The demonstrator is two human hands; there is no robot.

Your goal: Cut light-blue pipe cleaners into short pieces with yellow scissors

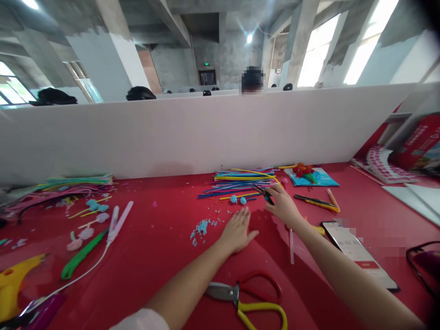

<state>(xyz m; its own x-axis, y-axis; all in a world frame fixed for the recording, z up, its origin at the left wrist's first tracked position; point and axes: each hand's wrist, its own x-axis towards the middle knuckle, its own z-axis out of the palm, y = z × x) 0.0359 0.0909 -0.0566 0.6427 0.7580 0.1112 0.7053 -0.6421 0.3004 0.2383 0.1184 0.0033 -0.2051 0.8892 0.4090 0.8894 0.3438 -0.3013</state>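
A white partition (189,133) runs along the far edge of the red tabletop (144,275), bounding the reach in that direction. At the far left a yellow glue gun (13,284) lies near a bundle of fuzzy stems (68,185), a green-handled knife (82,256) and a pale hair iron (118,222). The widest open stretch of red lies between that iron and the blue fluff (202,228). Just right of the fluff, the left hand (238,232) is spread palm down, fingers extended and thumb out; I cannot tell whether anything lies under it. Large scissors (235,294) lie closer in, below this hand, taking up the near middle. Beyond its fingertips are two blue pompoms (238,200), in front of a pile of coloured stems (240,179). The small tool (264,192), scissors or pliers, is right of the pompoms; its tip points away and leftward, its long axis slanting back to the right hand (283,203), whose fingers are closed around its dark handles. A phone (359,252) narrows the room beside the right forearm.
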